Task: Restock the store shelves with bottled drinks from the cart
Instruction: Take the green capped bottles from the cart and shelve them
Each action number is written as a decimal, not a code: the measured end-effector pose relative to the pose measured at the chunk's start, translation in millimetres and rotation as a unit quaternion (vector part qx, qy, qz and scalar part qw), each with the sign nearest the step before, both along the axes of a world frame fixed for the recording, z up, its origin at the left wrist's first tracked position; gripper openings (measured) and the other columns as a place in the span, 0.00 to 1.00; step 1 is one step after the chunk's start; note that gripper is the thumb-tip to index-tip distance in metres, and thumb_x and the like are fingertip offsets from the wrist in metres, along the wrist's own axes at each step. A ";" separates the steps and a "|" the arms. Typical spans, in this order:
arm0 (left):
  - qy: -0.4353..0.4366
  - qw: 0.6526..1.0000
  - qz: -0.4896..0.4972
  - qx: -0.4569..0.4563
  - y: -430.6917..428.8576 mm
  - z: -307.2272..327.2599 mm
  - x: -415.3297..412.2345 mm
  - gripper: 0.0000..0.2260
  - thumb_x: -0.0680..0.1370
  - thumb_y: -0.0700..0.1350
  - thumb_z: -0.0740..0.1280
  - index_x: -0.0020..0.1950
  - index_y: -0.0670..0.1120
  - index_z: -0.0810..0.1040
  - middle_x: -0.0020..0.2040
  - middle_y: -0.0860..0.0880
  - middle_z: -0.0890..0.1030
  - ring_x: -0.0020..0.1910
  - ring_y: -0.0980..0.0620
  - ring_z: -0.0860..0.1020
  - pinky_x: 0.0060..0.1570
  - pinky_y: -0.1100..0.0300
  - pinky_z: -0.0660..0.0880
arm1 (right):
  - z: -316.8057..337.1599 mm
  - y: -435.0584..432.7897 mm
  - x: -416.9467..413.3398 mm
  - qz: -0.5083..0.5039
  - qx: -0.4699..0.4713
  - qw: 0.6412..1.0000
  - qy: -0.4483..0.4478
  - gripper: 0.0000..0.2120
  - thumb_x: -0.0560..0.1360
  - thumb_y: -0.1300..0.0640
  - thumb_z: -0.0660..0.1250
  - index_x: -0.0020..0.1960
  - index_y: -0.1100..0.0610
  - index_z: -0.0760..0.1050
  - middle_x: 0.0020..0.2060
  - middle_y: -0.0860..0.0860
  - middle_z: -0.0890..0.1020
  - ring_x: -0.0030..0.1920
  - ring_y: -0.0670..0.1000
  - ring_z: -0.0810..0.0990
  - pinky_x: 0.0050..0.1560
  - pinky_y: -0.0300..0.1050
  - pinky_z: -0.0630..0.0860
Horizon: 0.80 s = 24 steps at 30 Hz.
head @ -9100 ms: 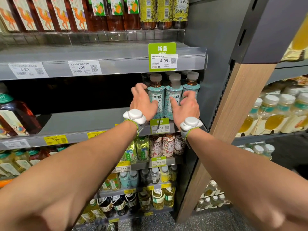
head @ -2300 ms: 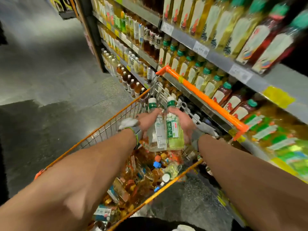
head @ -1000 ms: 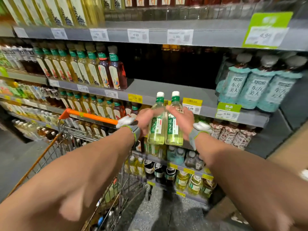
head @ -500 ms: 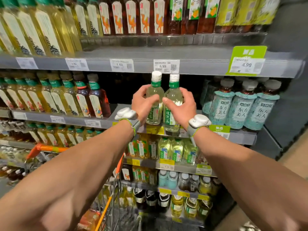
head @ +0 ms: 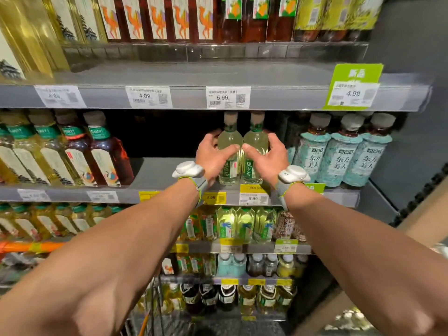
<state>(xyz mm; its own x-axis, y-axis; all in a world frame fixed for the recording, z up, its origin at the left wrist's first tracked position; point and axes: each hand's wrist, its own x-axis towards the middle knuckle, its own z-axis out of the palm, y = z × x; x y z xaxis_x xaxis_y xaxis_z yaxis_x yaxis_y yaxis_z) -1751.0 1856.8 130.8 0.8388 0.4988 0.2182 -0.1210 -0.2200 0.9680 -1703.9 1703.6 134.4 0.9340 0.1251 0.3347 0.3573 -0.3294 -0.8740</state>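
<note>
The two bottles between the fingers of my left hand and right hand are pale yellow-green, with green neck bands and white labels lettered green. Right of my right fingers I see teal bottles with a pale mottled pattern; well left of my left fingers, dark reddish-brown bottles with cream labels. Below my fingers, yellow price tags sit on the grey shelf.

Grey shelving, wooden side panel, speckled floor.
</note>
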 end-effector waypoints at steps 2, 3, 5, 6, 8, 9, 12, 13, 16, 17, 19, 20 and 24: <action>0.016 1.000 -0.004 -0.025 -2.5 -3.8 8.8 0.28 0.61 0.58 0.79 0.54 0.48 0.74 0.56 0.48 0.83 0.54 0.47 0.84 0.57 0.43 0.80 | -3.4 -3.0 4.2 -0.041 0.015 0.999 0.007 0.24 0.70 0.44 0.78 0.54 0.59 0.73 0.48 0.51 0.82 0.51 0.56 0.81 0.50 0.50 0.77; 0.020 0.999 -0.010 -0.025 -4.5 -5.3 14.4 0.27 0.61 0.58 0.80 0.52 0.49 0.73 0.56 0.48 0.83 0.54 0.47 0.84 0.57 0.43 0.81 | -3.6 -4.5 7.2 -0.065 0.015 0.998 0.012 0.26 0.69 0.43 0.78 0.53 0.58 0.71 0.46 0.49 0.81 0.49 0.55 0.81 0.46 0.47 0.74; 0.013 1.000 -0.010 -0.023 -6.7 -9.3 18.3 0.24 0.64 0.56 0.81 0.51 0.50 0.73 0.55 0.48 0.83 0.53 0.48 0.84 0.56 0.43 0.81 | -1.9 -5.3 8.3 -0.089 -0.004 0.996 0.019 0.29 0.67 0.41 0.78 0.54 0.57 0.68 0.48 0.50 0.79 0.48 0.55 0.79 0.44 0.45 0.70; 0.008 1.000 -0.009 -0.019 -8.3 -11.2 20.2 0.22 0.66 0.54 0.81 0.51 0.50 0.74 0.54 0.49 0.83 0.52 0.50 0.84 0.56 0.44 0.81 | -1.5 -6.8 8.9 -0.097 -0.014 0.995 0.015 0.30 0.67 0.41 0.78 0.54 0.57 0.68 0.48 0.52 0.79 0.48 0.56 0.79 0.44 0.46 0.70; 0.001 1.000 -0.010 -0.011 -9.9 -13.3 22.1 0.20 0.68 0.52 0.82 0.51 0.51 0.74 0.52 0.52 0.83 0.50 0.55 0.83 0.55 0.49 0.82 | -1.2 -9.6 8.1 -0.113 -0.034 0.993 -0.003 0.29 0.68 0.41 0.77 0.56 0.58 0.70 0.52 0.54 0.76 0.50 0.57 0.77 0.46 0.47 0.70; -0.001 1.000 -0.010 -0.007 -10.9 -13.9 22.1 0.20 0.68 0.52 0.82 0.52 0.51 0.75 0.52 0.54 0.83 0.50 0.58 0.83 0.55 0.53 0.81 | -1.2 -11.7 6.5 -0.120 -0.042 0.992 -0.018 0.28 0.68 0.41 0.77 0.57 0.59 0.72 0.54 0.55 0.75 0.52 0.58 0.76 0.47 0.46 0.69; -0.009 1.000 -0.009 0.005 -14.0 -13.0 17.4 0.22 0.68 0.53 0.82 0.57 0.49 0.79 0.53 0.56 0.82 0.51 0.62 0.81 0.55 0.60 0.78 | -0.9 -17.1 -1.5 -0.129 -0.062 0.988 -0.057 0.28 0.70 0.43 0.76 0.62 0.59 0.76 0.56 0.58 0.76 0.54 0.59 0.76 0.48 0.45 0.66; -0.009 1.000 -0.008 0.007 -15.1 -12.3 15.9 0.23 0.68 0.53 0.82 0.57 0.49 0.79 0.53 0.55 0.82 0.50 0.63 0.81 0.54 0.61 0.78 | -0.8 -18.9 -3.7 -0.128 -0.068 0.987 -0.063 0.29 0.70 0.44 0.76 0.64 0.59 0.76 0.57 0.59 0.77 0.55 0.60 0.77 0.49 0.46 0.67; -0.005 1.000 -0.012 0.012 -18.8 -9.8 9.0 0.25 0.65 0.56 0.81 0.57 0.48 0.81 0.51 0.53 0.83 0.49 0.59 0.82 0.51 0.59 0.80 | -0.2 -23.7 -9.9 -0.129 -0.080 0.986 -0.073 0.31 0.71 0.44 0.74 0.69 0.58 0.74 0.59 0.59 0.76 0.59 0.62 0.77 0.54 0.50 0.72; -0.005 1.000 -0.012 0.014 -20.6 -8.5 7.5 0.25 0.65 0.56 0.81 0.58 0.47 0.81 0.51 0.53 0.83 0.48 0.60 0.82 0.51 0.58 0.80 | 0.4 -25.0 -11.0 -0.132 -0.087 0.984 -0.079 0.31 0.72 0.44 0.74 0.69 0.58 0.74 0.59 0.59 0.77 0.58 0.62 0.77 0.53 0.50 0.73; -0.004 1.000 -0.009 0.014 -25.4 -7.6 4.3 0.24 0.67 0.54 0.81 0.59 0.47 0.81 0.51 0.54 0.83 0.46 0.62 0.82 0.51 0.57 0.80 | 1.1 -27.6 -13.5 -0.139 -0.105 0.980 -0.092 0.31 0.72 0.43 0.73 0.69 0.59 0.74 0.58 0.61 0.77 0.58 0.63 0.77 0.51 0.50 0.73; -0.003 1.000 -0.007 0.011 -27.9 -7.5 3.2 0.23 0.68 0.53 0.81 0.59 0.48 0.81 0.51 0.53 0.84 0.48 0.60 0.82 0.52 0.55 0.81 | 1.9 -27.7 -14.0 -0.144 -0.110 0.979 -0.094 0.32 0.73 0.44 0.73 0.70 0.61 0.73 0.59 0.62 0.78 0.59 0.64 0.77 0.53 0.51 0.73; -0.004 1.000 0.007 0.017 -38.9 -7.5 -0.9 0.22 0.70 0.53 0.80 0.61 0.48 0.80 0.52 0.52 0.84 0.52 0.53 0.83 0.56 0.50 0.82 | 2.5 -25.4 -17.7 -0.170 -0.091 0.978 -0.086 0.29 0.73 0.45 0.74 0.65 0.61 0.70 0.53 0.61 0.82 0.56 0.63 0.78 0.48 0.51 0.71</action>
<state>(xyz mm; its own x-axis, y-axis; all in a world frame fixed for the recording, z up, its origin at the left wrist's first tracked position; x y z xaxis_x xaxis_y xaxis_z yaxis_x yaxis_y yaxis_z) -1752.0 1817.9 123.4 0.8298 0.5028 0.2421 -0.1252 -0.2551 0.9588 -1721.6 1678.2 136.9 0.8641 -0.1106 0.4911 0.3367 -0.5983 -0.7271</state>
